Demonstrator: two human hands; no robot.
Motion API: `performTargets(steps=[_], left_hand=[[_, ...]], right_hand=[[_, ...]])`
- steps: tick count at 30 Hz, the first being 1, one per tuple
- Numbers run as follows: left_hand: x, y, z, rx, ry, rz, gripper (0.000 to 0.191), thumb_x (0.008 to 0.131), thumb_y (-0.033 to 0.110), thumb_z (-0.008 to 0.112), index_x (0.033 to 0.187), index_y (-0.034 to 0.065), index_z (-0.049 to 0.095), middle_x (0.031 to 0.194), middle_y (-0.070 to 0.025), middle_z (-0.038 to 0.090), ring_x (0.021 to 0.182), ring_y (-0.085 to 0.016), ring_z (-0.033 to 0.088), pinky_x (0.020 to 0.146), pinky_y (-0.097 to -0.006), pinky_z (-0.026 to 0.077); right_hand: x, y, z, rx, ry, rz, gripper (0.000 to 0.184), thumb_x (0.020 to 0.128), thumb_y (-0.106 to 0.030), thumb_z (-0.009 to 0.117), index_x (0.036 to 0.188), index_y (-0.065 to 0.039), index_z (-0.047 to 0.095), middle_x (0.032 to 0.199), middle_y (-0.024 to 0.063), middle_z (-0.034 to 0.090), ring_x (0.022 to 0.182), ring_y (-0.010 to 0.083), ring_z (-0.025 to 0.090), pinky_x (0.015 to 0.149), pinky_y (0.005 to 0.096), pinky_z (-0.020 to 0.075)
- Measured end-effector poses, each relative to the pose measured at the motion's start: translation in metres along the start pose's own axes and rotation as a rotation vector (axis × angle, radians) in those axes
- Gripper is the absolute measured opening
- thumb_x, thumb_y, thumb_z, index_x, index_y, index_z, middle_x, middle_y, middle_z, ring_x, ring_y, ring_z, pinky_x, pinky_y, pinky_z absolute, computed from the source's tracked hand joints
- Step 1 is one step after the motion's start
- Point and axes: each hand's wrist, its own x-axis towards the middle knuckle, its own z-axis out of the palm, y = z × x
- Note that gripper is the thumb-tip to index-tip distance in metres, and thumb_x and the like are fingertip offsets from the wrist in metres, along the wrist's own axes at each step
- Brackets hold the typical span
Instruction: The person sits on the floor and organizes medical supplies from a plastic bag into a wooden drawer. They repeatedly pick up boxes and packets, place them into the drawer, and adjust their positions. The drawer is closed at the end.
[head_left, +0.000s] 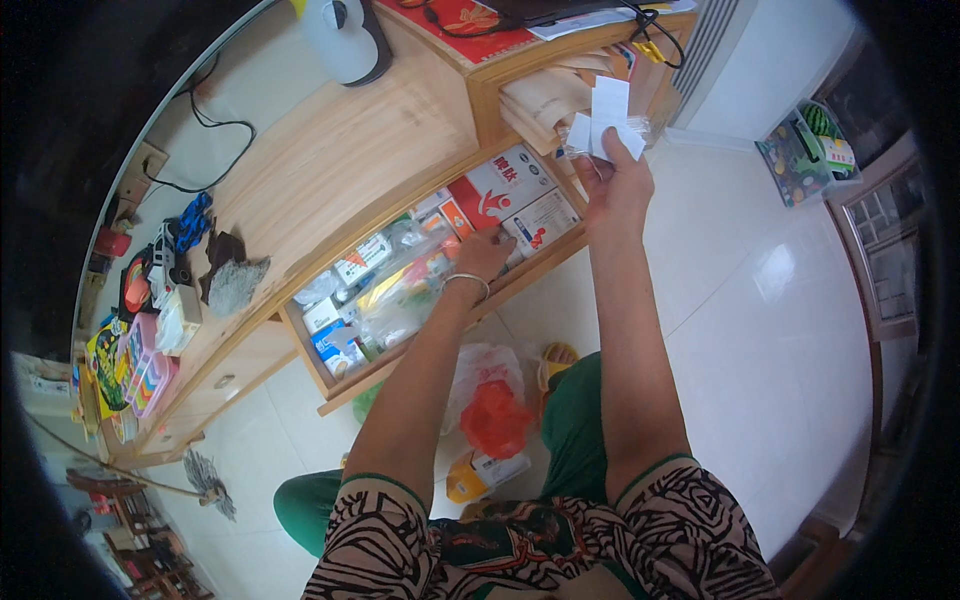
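My right hand (619, 176) is raised beyond the drawer's right end, shut on several white paper slips (609, 105) and clear plastic wrapping. My left hand (484, 255), with a bangle at the wrist, reaches into the open wooden drawer (360, 382); its fingertips are beside a white box with a red figure (544, 217), and whether they grip a small whitish item there cannot be told. A larger red and white box (510, 180) lies behind that. Medicine boxes, clear plastic bags and a blue and white box (334, 349) fill the drawer's left part.
Above the drawer is a wooden cabinet top (360, 150) with a raised shelf unit at right. Below lie a red plastic bag (495, 420) and a yellow and white box (484, 476) on the tiled floor. A plastic bin (806, 157) stands at far right, a mop head (210, 484) at left.
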Motion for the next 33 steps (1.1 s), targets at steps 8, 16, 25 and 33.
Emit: performTargets(steps=[8,16,25,33], left_hand=[[0.031,-0.005,0.026,-0.148,-0.057,-0.193,0.042,0.081,0.035,0.065,0.101,-0.0014,0.067,0.089,-0.0130,0.068,0.083,-0.022,0.062,0.078,-0.0318,0.047],[0.023,-0.001,0.033,-0.615,0.018,-0.239,0.039,0.081,0.025,0.068,0.106,-0.0048,0.063,0.098,-0.0078,0.067,0.088,-0.017,0.059,0.082,-0.0282,0.044],[0.006,0.018,0.027,-0.546,0.260,-0.334,0.049,0.069,0.030,0.079,0.099,-0.0065,0.066,0.096,-0.0148,0.068,0.091,-0.020,0.063,0.079,-0.0311,0.048],[0.010,0.025,0.039,-0.622,0.499,-0.277,0.061,0.063,0.027,0.084,0.108,-0.0050,0.056,0.096,-0.0134,0.066,0.082,-0.022,0.064,0.073,-0.0317,0.051]], right_hand=[[0.001,-0.003,0.006,-0.012,0.000,0.012,0.029,0.086,-0.012,0.063,0.113,-0.005,0.056,0.103,0.0054,0.059,0.083,0.0162,0.056,0.070,0.0283,0.0505],[-0.003,0.000,0.013,-0.038,-0.010,0.003,0.028,0.086,-0.011,0.063,0.113,-0.005,0.056,0.100,0.0044,0.059,0.081,0.0148,0.055,0.068,0.0270,0.0493],[-0.006,0.003,0.015,-0.043,-0.047,0.001,0.035,0.085,-0.012,0.065,0.117,-0.005,0.053,0.102,0.0050,0.060,0.085,0.0159,0.057,0.073,0.0295,0.0471],[-0.014,-0.002,0.016,-0.130,-0.105,-0.010,0.038,0.085,-0.013,0.065,0.120,-0.004,0.052,0.104,0.0063,0.060,0.088,0.0169,0.058,0.073,0.0308,0.0477]])
